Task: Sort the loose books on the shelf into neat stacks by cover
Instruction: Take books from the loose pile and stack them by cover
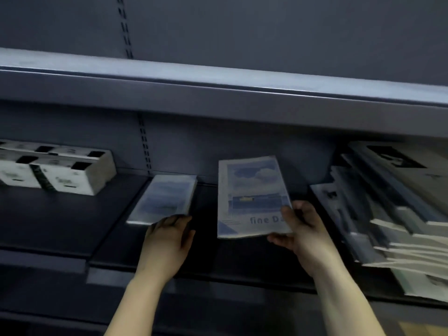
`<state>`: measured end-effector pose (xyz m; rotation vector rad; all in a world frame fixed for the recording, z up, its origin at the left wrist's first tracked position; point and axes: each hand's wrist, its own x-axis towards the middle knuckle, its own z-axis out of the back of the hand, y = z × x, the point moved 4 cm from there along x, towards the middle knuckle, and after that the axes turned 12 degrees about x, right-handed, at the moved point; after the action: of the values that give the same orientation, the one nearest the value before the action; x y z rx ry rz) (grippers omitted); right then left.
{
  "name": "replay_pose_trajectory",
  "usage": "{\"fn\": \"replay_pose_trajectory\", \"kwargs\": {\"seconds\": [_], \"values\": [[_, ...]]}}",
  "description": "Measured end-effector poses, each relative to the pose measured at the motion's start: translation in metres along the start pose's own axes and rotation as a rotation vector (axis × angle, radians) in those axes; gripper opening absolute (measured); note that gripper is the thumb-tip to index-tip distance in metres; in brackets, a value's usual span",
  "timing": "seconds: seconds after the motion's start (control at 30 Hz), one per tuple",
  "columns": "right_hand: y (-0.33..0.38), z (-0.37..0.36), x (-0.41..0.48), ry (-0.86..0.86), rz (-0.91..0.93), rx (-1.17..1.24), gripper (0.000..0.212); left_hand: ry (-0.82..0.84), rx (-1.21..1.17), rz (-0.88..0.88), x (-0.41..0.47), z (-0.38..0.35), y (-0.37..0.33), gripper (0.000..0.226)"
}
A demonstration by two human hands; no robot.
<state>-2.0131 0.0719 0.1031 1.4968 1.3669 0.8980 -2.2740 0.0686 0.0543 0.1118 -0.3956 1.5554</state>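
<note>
A thin book with a blue sky cover reading "fine Da…" (251,195) is lifted above the dark shelf (48,219). My right hand (300,229) pinches its near right corner, thumb on top and fingers beneath. A small stack of books with the same blue cover (164,197) lies flat on the shelf to the left. My left hand (167,236) rests at that stack's near edge, fingers relaxed and holding nothing. A leaning pile of several loose books with dark and pale covers (388,209) fills the right end of the shelf.
White cartons with dark cut-outs (55,170) stand at the back left of the shelf. An upper shelf board (218,93) overhangs close above. A slotted upright (144,144) runs down the back panel. Bare shelf lies between the stack and the right pile.
</note>
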Motion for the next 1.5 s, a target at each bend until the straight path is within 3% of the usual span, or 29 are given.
{"fn": "replay_pose_trajectory", "kwargs": {"seconds": [0.13, 0.3, 0.43, 0.63, 0.83, 1.0, 1.27, 1.5], "values": [[-0.059, -0.038, 0.002, -0.071, -0.117, 0.035, 0.007, -0.044, 0.069, -0.020, 0.000, 0.005, 0.071, 0.026], [-0.100, -0.077, -0.001, -0.108, -0.192, 0.069, 0.011, 0.004, 0.056, 0.017, -0.001, 0.008, 0.124, 0.035], [-0.118, -0.109, 0.004, -0.077, -0.216, 0.046, 0.011, 0.035, 0.030, 0.028, -0.001, 0.004, 0.144, 0.037], [-0.138, -0.140, 0.019, 0.028, -0.261, -0.053, 0.031, 0.027, 0.017, 0.019, 0.002, 0.001, 0.160, 0.034], [-0.127, -0.151, 0.020, 0.151, -0.018, -0.618, 0.059, 0.028, 0.011, 0.046, 0.004, -0.002, 0.176, 0.037], [-0.131, -0.163, 0.026, 0.199, 0.196, -0.912, 0.056, 0.045, 0.003, 0.049, 0.009, -0.004, 0.182, 0.039], [-0.133, -0.178, 0.032, 0.077, 0.365, -1.079, 0.056, 0.034, -0.006, 0.029, 0.017, -0.006, 0.189, 0.038], [-0.141, -0.180, 0.034, 0.125, 0.371, -1.135, 0.044, 0.007, -0.004, 0.011, 0.021, -0.005, 0.193, 0.036]]}}
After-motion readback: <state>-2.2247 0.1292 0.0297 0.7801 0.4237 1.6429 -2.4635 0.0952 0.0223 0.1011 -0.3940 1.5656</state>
